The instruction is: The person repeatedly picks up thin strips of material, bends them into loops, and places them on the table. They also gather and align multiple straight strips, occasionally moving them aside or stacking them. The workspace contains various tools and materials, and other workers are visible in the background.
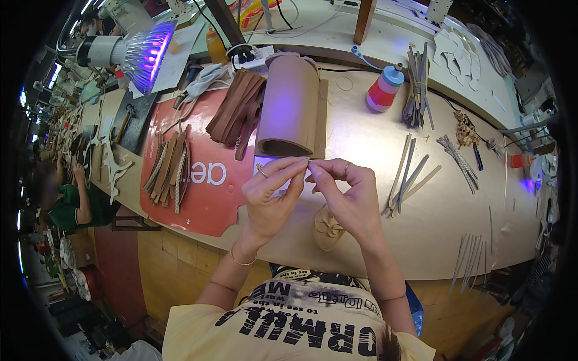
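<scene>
My left hand [268,197] and my right hand [349,195] meet in front of me, fingertips pinched together. Whatever is between them is too small and covered by the fingers to make out. Just beyond the fingertips a thick tan cylinder [289,99], hollow at its near end, lies lengthwise on a flat tan board [321,123]. Partly behind my right hand sits a yellowish-tan coiled bundle [327,231]. Right of that hand lie several loose grey and beige strips [404,180]. A bundle of brown strips [236,108] rests left of the cylinder.
A red sheet [211,207] at the left carries tan and braided strips [168,171]. A lit purple lamp [144,57] hangs above. Farther right stand a blue-and-red bottle [385,89], grey strips [416,90] and a braided bundle [459,162]. A person in green [75,207] sits far left.
</scene>
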